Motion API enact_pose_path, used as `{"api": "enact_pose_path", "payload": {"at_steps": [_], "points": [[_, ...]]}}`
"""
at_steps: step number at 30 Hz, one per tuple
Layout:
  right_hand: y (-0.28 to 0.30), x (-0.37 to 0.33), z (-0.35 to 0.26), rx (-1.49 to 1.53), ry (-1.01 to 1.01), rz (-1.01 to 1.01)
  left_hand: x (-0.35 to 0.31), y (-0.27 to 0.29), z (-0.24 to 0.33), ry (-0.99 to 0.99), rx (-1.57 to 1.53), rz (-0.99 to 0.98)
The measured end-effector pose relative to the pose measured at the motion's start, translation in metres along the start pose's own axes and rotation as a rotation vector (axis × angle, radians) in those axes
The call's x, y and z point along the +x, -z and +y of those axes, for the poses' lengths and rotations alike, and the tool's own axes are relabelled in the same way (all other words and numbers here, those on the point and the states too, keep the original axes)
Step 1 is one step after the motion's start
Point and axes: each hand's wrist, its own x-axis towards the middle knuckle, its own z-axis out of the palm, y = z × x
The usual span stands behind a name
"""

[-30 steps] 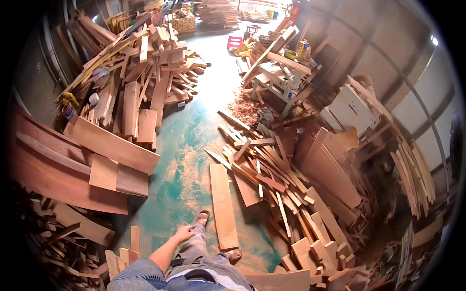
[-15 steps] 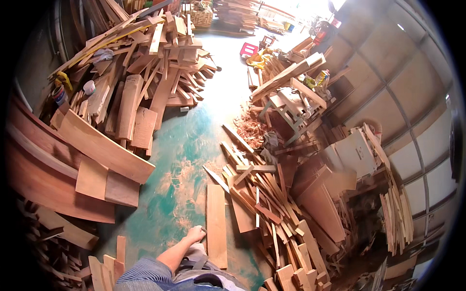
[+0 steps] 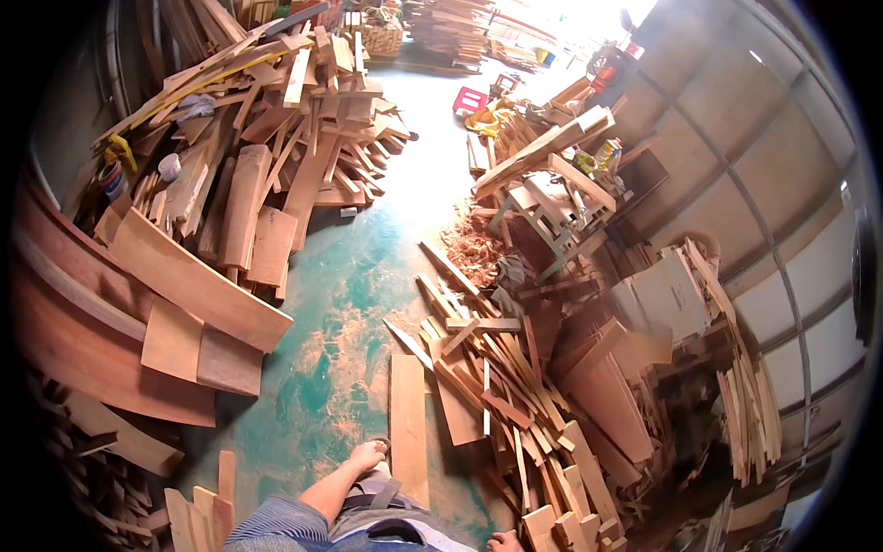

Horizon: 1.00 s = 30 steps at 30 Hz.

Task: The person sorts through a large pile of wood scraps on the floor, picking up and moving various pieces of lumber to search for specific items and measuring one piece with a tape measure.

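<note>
My left hand (image 3: pixel 369 453) reaches forward from a striped sleeve, low in the middle of the view. Its fingers are curled closed; whether anything small is in them is hidden. A long flat wooden board (image 3: pixel 408 431) lies just right of the hand, and I cannot tell whether they touch. Only a small part of my right hand (image 3: pixel 504 542) shows at the lower edge, near the stacked lumber, its fingers mostly cut off.
A pile of wood strips (image 3: pixel 515 396) lines the right side. More planks (image 3: pixel 246 207) are heaped at the left, by large curved sheets (image 3: pixel 198 276). Sawdust covers the green floor (image 3: pixel 317 368). A cluttered workbench (image 3: pixel 543 198) and a red stool (image 3: pixel 470 99) stand farther off.
My right hand has come into view at the lower edge. The left hand has shifted slightly down in the picture, still beside the board.
</note>
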Motion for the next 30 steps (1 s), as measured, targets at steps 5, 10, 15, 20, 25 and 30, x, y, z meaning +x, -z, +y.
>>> {"api": "enact_pose_path", "payload": {"at_steps": [5,10,15,20,25,30], "points": [[-0.006,0.000,0.120,-0.093,0.035,0.071,0.002,-0.026,-0.018,-0.131,0.294,-0.091],[-0.078,0.013,0.169,-0.194,0.055,0.175,-0.041,-0.029,-0.040,-0.182,0.488,-0.188],[-0.161,0.078,0.203,-0.332,-0.168,0.071,-0.086,-0.049,-0.074,-0.109,0.524,-0.259],[-0.236,0.175,0.230,-0.138,-0.167,0.101,-0.045,-0.092,-0.074,-0.275,0.775,-0.352],[-0.281,0.299,0.286,-0.152,-0.074,0.161,0.015,-0.122,-0.062,-0.181,0.943,-0.307],[-0.307,0.427,0.377,-0.385,-0.049,0.259,0.032,-0.112,-0.066,-0.204,0.894,-0.260]]}}
